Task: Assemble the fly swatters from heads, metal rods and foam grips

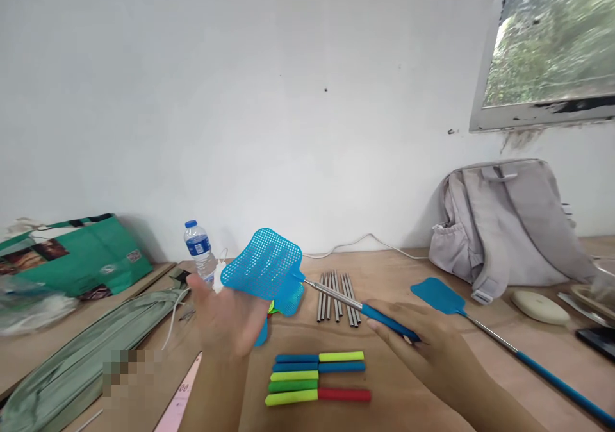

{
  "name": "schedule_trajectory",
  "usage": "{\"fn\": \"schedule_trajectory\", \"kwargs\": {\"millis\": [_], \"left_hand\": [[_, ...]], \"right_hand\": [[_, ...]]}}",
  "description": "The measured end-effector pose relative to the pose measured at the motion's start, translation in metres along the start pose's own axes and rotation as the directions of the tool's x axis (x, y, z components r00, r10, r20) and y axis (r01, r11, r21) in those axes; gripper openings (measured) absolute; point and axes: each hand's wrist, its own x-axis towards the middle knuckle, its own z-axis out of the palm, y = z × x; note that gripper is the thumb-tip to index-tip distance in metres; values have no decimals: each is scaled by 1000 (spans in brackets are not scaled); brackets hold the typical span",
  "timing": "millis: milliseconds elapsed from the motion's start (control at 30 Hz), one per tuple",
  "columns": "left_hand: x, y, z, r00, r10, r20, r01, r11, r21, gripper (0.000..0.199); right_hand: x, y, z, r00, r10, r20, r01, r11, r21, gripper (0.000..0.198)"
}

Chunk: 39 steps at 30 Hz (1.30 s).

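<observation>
My right hand (423, 336) grips the blue handle of a fly swatter (264, 265), held aloft with its perforated blue head to the left on a metal rod. Just beneath that head is my left hand (223, 316), palm up and thumb spread; the head partly hides its fingers, so I cannot tell whether they touch it. Other swatter heads (291, 300) in blue and other colours lie behind. Several metal rods (336, 297) rest beyond my hands. Nearer me are several coloured handle grips (317, 377). A second blue swatter (490, 332) lies at the right.
A water bottle (199, 249) stands at the back left, beside a green bag (81, 259) and a grey-green cloth case (96, 355). At the right are a grey backpack (509, 227), an oval whitish object (539, 307) and a dark phone-like object (596, 342). A cable (369, 236) runs along the wall.
</observation>
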Motion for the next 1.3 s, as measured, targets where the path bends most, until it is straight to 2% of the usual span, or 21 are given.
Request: {"fn": "schedule_trajectory", "kwargs": {"millis": [67,133,200,233,333,400,467,533,667,767,833,933,1000,1067,1133,1200,1300], "left_hand": [[-6,-6,8,996,-92,23,93,995,-31,56],[-11,-20,15,983,-185,-19,184,982,-52,39],[-16,-34,19,979,-196,-61,187,973,-133,19],[-17,-40,20,980,-185,-67,170,968,-185,20],[-20,-51,19,988,-117,-102,89,965,-245,34],[-21,-54,17,985,-35,-170,9,989,-150,34],[-20,-56,15,973,97,-208,-104,994,-23,31],[-18,-56,13,961,204,-188,-196,979,59,31],[-16,-57,9,938,325,-121,-305,939,156,33],[-17,-60,8,897,411,-160,-370,899,236,32],[-19,-62,8,879,432,-201,-377,889,261,33],[-21,-63,9,889,382,-251,-322,913,249,35],[-22,-63,10,906,332,-262,-275,933,230,34],[-22,-63,11,916,302,-263,-245,942,228,33],[-23,-63,12,920,292,-262,-232,943,237,33],[-25,-63,14,920,297,-257,-232,939,253,34],[-28,-62,17,920,310,-241,-243,931,271,37]], "right_hand": [[0,4,6,993,-87,-75,80,993,-91,27],[-1,6,12,976,-171,-135,149,976,-160,27],[-2,7,18,956,-259,-140,224,948,-225,26],[-3,7,20,948,-294,-118,258,933,-249,26],[-5,6,23,937,-348,-18,331,906,-263,28],[-7,4,26,940,-342,13,335,911,-240,30],[-9,0,27,945,-326,10,321,925,-202,32],[-10,-5,28,947,-321,-22,314,936,-162,31],[-9,-15,21,942,-329,-69,323,943,-85,28],[-10,-22,17,967,-256,-14,256,967,6,29],[-11,-28,17,986,-156,57,150,985,88,27],[-14,-37,20,985,23,169,-60,974,217,20],[-14,-41,22,967,112,231,-179,939,293,26],[-12,-41,21,941,171,292,-281,876,393,33],[-8,-39,20,897,224,381,-408,753,516,40],[-5,-35,19,815,266,514,-565,556,609,46],[-3,-29,21,646,260,718,-763,201,614,46]]}}
